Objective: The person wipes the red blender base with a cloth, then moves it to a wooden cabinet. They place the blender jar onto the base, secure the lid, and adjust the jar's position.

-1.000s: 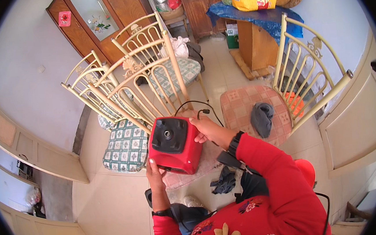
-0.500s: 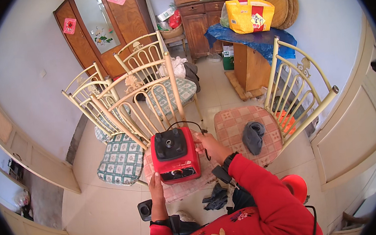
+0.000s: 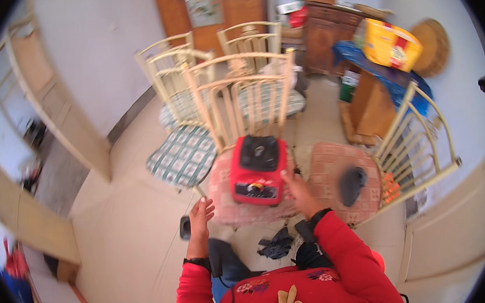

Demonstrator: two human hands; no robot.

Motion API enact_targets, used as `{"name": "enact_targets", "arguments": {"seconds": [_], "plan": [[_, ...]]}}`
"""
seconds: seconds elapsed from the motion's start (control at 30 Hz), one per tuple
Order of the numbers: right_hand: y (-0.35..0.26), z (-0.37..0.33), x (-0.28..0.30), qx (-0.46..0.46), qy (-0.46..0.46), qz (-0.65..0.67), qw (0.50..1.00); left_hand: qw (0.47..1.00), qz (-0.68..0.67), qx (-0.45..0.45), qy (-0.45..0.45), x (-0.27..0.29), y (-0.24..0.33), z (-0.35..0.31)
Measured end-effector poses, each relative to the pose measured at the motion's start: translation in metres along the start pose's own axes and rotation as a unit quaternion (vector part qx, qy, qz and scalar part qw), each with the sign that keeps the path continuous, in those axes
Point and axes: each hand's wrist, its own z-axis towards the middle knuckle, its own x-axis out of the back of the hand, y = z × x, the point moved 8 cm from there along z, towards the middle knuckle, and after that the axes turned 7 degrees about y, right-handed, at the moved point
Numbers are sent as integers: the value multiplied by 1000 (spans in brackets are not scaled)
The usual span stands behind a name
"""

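Observation:
A red blender motor base (image 3: pixel 256 185) with a black top socket and a front dial stands upright on a pink checked chair seat (image 3: pixel 222 210) before me. My right hand (image 3: pixel 300 191) is at its right side, thumb against the red housing; some of its fingers are hidden. My left hand (image 3: pixel 202 213) is raised just left of the seat's front corner, apart from the base. Its fingers are loosely bent and spread, holding nothing. Both hands are slightly blurred.
A dark bundled cloth (image 3: pixel 352 186) lies on a second pink chair seat (image 3: pixel 326 170) at right. Another dark cloth (image 3: pixel 276 244) is below the front seat. Green checked chairs (image 3: pixel 183 155) crowd the left. A yellow bag (image 3: pixel 392 45) sits on a blue-covered table (image 3: pixel 355 57) at the back right.
My left hand has let go of the blender base's front left corner and moved left. The right hand stays at its right side. The whole view has swung to the left.

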Motion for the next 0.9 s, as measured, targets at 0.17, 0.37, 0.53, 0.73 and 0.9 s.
{"name": "enact_targets", "arguments": {"seconds": [0.17, 0.37, 0.53, 0.73, 0.9], "plan": [[-12, -9, -12, 1, -63, 15, 998, 984, -71, 52, 156, 150, -34, -33], [-24, -23, -29, 58, -110, 26, 992, 910, -183, 171, 329, 279, -151, -110], [-5, -9, -23, -18, -53, -14, 998, 886, -188, 242, 348, 291, -225, -130], [-8, -18, -29, -24, -29, -21, 999, 913, -103, 285, 272, 253, -241, -96], [-10, -23, -31, -11, -2, -17, 1000, 937, 0, 300, 179, 224, -254, -63]]}}
